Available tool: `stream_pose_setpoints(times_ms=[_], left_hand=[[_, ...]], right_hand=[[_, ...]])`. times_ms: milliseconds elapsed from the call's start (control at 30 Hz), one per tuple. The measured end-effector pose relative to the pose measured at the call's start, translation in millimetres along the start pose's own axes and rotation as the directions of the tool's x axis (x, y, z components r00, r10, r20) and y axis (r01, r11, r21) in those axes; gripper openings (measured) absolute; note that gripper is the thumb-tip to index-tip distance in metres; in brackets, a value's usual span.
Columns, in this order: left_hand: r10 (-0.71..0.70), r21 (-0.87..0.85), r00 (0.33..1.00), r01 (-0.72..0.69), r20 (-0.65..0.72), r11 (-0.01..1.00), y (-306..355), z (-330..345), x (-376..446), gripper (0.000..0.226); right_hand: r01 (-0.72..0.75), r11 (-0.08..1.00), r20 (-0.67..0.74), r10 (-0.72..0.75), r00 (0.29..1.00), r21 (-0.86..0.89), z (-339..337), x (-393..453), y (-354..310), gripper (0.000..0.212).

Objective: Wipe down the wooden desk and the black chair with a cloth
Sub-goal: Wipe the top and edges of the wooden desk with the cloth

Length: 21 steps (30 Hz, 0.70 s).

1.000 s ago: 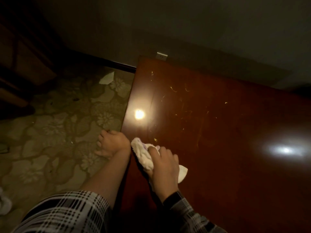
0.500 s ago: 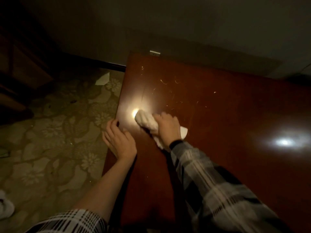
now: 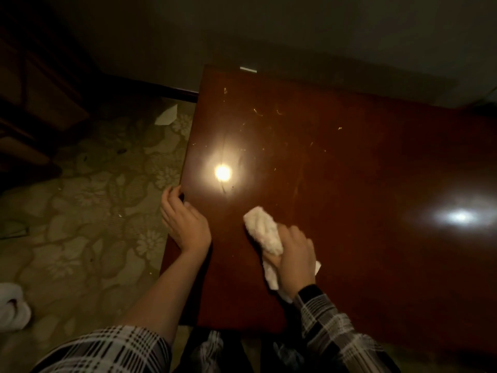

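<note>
Reddish-brown polished wood fills most of the dim view: the counter point(image 3: 349, 184), seen from above, with two bright lamp reflections on its top. Wiping the counter is the step in hand. The right hand point(image 3: 294, 258) presses a bunched white cloth point(image 3: 262, 228) flat against the wood near the counter's front left part, its grip curled round the cloth's middle, so one end sticks out ahead of the knuckles and the other trails under the wrist. The left hand point(image 3: 185, 226) rests on the counter's left edge, fingers relaxed and holding nothing, apparently bracing the body; both forearms reach forward from checked sleeves. Pale flecks, possibly crumbs or scratches, are scattered toward the far left corner, so the next move likely calls for pushing the cloth away across that patch with steady downward pressure. No black chair is visible. Patterned carpet point(image 3: 88, 211) lies to the left.
</note>
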<state>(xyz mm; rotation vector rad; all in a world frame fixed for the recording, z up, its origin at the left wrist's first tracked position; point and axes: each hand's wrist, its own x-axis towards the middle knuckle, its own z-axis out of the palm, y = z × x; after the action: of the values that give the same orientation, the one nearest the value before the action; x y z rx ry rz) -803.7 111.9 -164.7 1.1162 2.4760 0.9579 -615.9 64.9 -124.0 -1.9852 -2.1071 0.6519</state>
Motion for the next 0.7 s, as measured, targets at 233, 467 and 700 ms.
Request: stream_pose_setpoints(times_ms=[233, 467, 700], left_hand=[[-0.125, -0.006, 0.992, 0.125, -0.006, 0.992, 0, 0, -25, 0.036], [-0.318, -0.235, 0.948, 0.307, -0.011, 0.922, -7, -20, 3, 0.026], [-0.388, -0.480, 0.857, 0.512, 0.338, 0.712, -15, -60, 27, 0.019]], right_hand=[[-0.146, 0.988, -0.022, 0.145, 0.989, -0.052, -13, 31, -3, 0.050], [-0.313, 0.941, 0.060, 0.322, 0.945, -0.131, 29, 24, -51, 0.056], [-0.057, 0.991, 0.200, 0.081, 0.976, -0.124, 63, -11, -128, 0.060]])
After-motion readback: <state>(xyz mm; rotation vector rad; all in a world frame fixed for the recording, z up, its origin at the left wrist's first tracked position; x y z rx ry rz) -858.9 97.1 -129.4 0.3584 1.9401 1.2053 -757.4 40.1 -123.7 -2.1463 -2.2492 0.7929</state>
